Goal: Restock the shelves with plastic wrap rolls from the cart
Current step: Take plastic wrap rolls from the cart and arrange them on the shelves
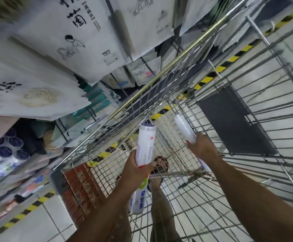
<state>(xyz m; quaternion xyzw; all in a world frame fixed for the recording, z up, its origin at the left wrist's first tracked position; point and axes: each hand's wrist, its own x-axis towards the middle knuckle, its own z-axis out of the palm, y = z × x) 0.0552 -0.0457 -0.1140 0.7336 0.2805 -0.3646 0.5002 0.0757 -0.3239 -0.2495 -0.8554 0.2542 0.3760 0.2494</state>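
My left hand (135, 170) grips a white plastic wrap roll (144, 145) around its middle; the roll points up and away over the wire cart (212, 198). My right hand (202, 147) grips a second white roll (184, 128) near its middle, tilted up to the left, its lower end poking out below the wrist. Both rolls are held above the cart's basket. On the left, the lower shelf (7, 165) holds stacked wrap rolls with dark blue round ends.
White packaged goods (68, 41) hang from hooks above the shelves on the left. The cart's dark fold-down seat panel (233, 123) is on the right. Yellow-black hazard tape (20, 215) runs along the tiled floor by the shelf base. My legs show through the cart's mesh.
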